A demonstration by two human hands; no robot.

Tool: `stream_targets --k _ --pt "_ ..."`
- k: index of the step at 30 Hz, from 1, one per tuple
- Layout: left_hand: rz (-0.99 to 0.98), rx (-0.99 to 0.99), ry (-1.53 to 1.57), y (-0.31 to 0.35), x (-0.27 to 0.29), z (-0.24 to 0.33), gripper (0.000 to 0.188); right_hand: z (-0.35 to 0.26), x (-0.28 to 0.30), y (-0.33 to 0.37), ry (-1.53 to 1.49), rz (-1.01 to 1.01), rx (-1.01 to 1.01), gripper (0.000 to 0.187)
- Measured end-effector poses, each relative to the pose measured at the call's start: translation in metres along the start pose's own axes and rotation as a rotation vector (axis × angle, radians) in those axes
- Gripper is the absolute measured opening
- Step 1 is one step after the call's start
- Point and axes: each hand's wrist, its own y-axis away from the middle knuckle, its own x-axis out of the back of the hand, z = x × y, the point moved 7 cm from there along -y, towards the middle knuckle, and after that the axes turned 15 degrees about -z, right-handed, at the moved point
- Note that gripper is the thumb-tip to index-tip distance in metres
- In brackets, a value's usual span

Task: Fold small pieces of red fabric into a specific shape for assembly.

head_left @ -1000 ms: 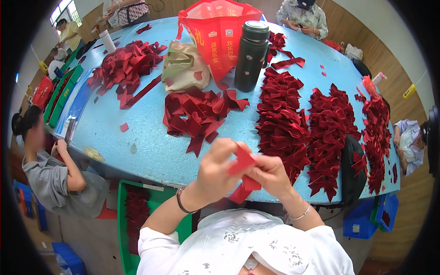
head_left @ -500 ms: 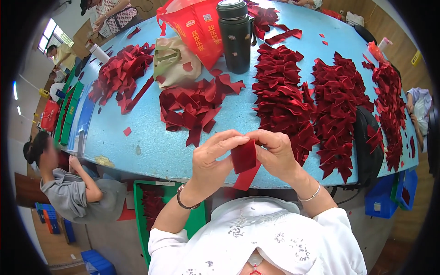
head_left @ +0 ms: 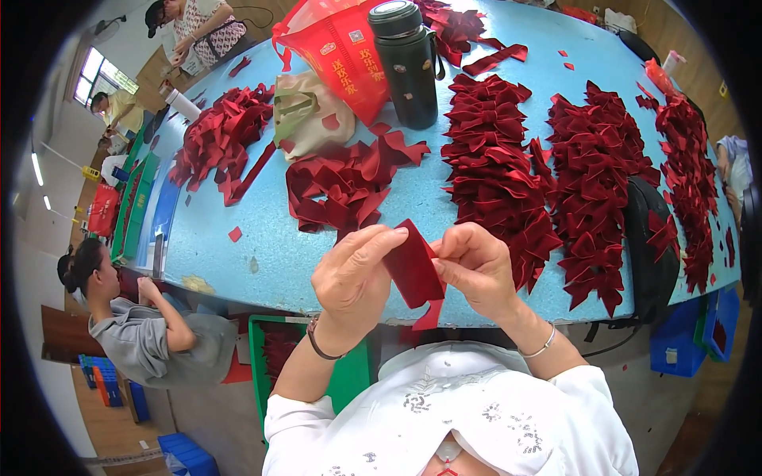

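Observation:
A folded dark red velvet ribbon [head_left: 414, 266] is held up between my hands at the table's near edge, with a brighter tail hanging below it. My left hand [head_left: 353, 274] pinches its left side, thumb and fingers closed on it. At its right edge, my right hand [head_left: 474, 266] pinches the ribbon between thumb and forefinger. Beyond my hands lies a loose heap of red ribbon strips [head_left: 337, 186]. Right of them, finished-looking red bows [head_left: 488, 159] are stacked in a long row, with another row of bows [head_left: 591, 190] beside it.
A dark green flask [head_left: 405, 67], a red bag [head_left: 333, 55] and a cream cloth bag [head_left: 313, 119] stand at the back. A black bag [head_left: 651, 238] lies at right. Below the table edge is a green crate [head_left: 349, 373]. A person in grey [head_left: 151, 333] sits at left.
The ribbon has tilted and now shows a longer face. My left hand has shifted slightly left, and my right hand has moved to the ribbon's right edge. The view has shifted slightly.

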Motion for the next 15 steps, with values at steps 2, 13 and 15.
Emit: stream_targets --k 2,13,15 --pt "0.0 -0.022 -0.044 -0.002 0.001 0.002 0.035 -0.004 0.0 0.001 -0.005 -0.005 0.058 0.02" --pt "-0.065 -0.17 -0.128 -0.008 -0.011 0.021 0.045 0.004 -0.011 0.001 -0.249 -0.06 -0.092 0.028" --pt "-0.073 -0.18 -0.117 -0.009 -0.014 0.023 0.045 0.002 -0.013 -0.001 -0.275 -0.064 -0.049 0.029"
